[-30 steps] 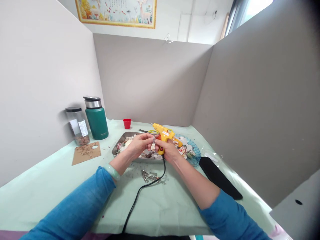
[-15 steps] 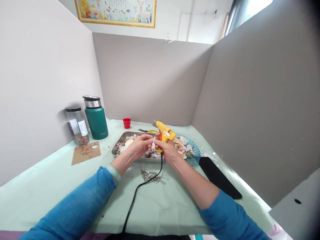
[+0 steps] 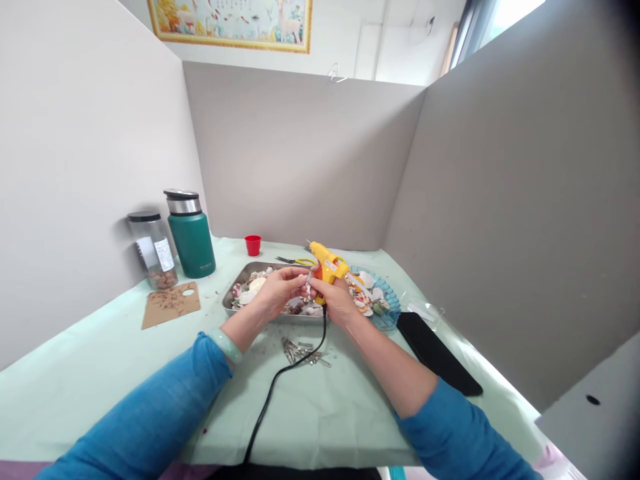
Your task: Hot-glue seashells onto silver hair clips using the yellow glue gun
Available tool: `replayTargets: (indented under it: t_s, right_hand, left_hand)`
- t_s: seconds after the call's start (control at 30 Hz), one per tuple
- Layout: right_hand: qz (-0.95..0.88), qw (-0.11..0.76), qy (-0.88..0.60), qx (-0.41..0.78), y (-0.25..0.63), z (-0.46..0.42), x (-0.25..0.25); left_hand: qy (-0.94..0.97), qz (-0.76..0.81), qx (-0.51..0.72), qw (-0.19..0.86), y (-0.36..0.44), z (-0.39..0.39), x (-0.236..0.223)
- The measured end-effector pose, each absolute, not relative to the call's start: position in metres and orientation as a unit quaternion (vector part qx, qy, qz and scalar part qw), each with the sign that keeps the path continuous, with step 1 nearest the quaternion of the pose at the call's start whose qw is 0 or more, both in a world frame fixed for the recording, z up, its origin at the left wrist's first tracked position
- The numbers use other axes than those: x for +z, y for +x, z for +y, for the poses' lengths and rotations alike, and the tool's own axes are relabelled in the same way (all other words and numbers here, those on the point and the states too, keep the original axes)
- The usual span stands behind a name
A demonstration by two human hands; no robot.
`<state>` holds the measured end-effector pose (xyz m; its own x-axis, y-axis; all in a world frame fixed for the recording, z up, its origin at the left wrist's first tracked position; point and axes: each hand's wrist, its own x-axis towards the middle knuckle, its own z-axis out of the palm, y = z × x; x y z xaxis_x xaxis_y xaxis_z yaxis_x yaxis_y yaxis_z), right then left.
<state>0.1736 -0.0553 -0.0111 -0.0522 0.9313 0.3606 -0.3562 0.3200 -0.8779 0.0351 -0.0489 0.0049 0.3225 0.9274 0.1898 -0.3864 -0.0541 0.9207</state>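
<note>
My right hand (image 3: pixel 336 300) is wrapped round a yellow hot glue gun (image 3: pixel 329 264), its nozzle pointing up and away to the left. Against it, my left hand (image 3: pixel 281 292) pinches a small whitish piece (image 3: pixel 309 287), perhaps a clip with a shell; the fingers partly hide it. The right thumb is close to that piece, and whether it touches cannot be made out. Beneath both hands stands a metal tray (image 3: pixel 295 319) of seashells. Several silver metal clips (image 3: pixel 305 353) lie in a pile nearer to me, under the gun's black cord (image 3: pixel 273 387).
A blue glass plate (image 3: pixel 393 313) of shells stands right of the tray, near a black flat object (image 3: pixel 440 353). Scissors (image 3: pixel 296 261) and a red cup (image 3: pixel 253 245) lie behind. A green bottle (image 3: pixel 191 240), a clear jar (image 3: pixel 154 253) and brown cardboard (image 3: pixel 170 307) are at left.
The small whitish piece has turned between the fingers, so less of its pale shape shows. Both hands and the glue gun stay in nearly the same place.
</note>
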Motion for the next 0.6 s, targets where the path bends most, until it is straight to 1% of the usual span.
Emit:
replayTargets:
  t_s: [0.3,0.47,0.6]
  right_hand:
    - [-0.524,0.618,-0.276,0.517,0.173,-0.055,-0.011]
    - [-0.487,0.635,-0.268,0.536,0.174,-0.052,-0.011]
    - [-0.496,0.624,-0.267,0.542,0.176,-0.051,-0.013]
  left_hand:
    - [0.514,0.232,0.494,0.662,0.031,-0.044,0.001]
    - [0.484,0.254,0.540,0.640,0.023,-0.036,0.005]
    - [0.508,0.271,0.509,0.640,0.015,-0.035,0.011]
